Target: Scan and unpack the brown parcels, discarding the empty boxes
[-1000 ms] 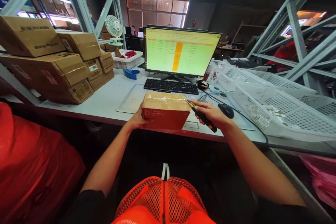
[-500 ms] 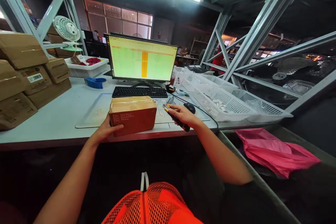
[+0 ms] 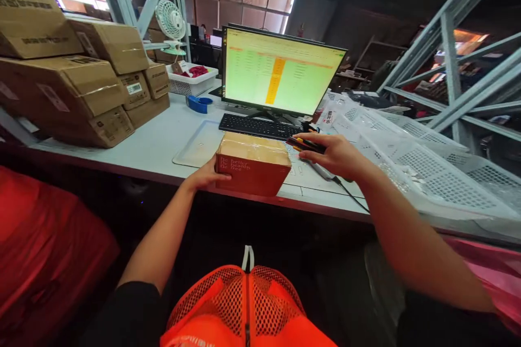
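Note:
A cardboard box [image 3: 254,176] with a red printed front and clear tape across its brown top stands at the front of the desk. My left hand [image 3: 207,174] grips its left end, thumb on the front face and the other fingers hidden behind. To the box's right, my right hand [image 3: 336,154] is closed around a black and yellow utility knife [image 3: 307,145]. The knife points left, above the box's right rear corner and apart from my left hand. Its blade is too blurred to make out.
A monitor [image 3: 280,73] and black keyboard [image 3: 258,126] stand behind the box. Stacked cartons [image 3: 97,87] occupy the left, near a blue tape dispenser [image 3: 199,104]. White perforated baskets [image 3: 443,173] line the right. A grey corded device [image 3: 321,171] lies below my right hand.
The view has swung left, showing more cartons. My right hand has raised the knife and turned it toward the box's rear right corner. My left hand keeps its grip.

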Tool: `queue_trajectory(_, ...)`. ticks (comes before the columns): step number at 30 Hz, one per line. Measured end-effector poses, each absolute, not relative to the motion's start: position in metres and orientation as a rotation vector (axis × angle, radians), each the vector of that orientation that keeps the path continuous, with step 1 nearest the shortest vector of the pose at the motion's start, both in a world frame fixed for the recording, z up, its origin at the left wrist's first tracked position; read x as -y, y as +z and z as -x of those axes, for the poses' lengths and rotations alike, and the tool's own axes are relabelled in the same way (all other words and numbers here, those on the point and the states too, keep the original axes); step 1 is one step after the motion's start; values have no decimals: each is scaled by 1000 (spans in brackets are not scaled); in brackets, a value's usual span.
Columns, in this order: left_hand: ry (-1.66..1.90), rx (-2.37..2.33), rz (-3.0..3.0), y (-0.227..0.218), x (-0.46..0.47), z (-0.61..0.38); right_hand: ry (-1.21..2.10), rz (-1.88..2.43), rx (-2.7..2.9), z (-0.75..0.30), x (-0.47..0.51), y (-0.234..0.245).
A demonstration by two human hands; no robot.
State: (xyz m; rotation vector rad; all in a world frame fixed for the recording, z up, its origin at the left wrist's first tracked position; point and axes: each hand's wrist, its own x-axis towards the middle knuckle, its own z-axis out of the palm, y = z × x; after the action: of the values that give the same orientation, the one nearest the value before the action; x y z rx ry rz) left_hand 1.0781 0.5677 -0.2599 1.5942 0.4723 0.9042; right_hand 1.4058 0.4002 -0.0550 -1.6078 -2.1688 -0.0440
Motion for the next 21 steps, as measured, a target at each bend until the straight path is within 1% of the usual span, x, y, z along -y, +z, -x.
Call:
queue_trajectory(3,891,-453,-1611,-261,-569,-1078,-200,1712,2324,-1386,-416,-40)
queue_trajectory(6,893,-429,-1627,-259,-568,-1078,-430,1800,2483,-1347,-439,-27)
queue_trajectory(10,933,-396,-1626,-256,-567,-1080,-645,1784,2727,-1280,-469,-16)
queue_trajectory(15,930,-396,-1618,-255,-567,-1082,-766,1761,2896,-1230,-488,-14)
queue_trajectory(21,936,-391,-1613,-253,-564,-1080,-799,1862,2955,-1233,-476,-14)
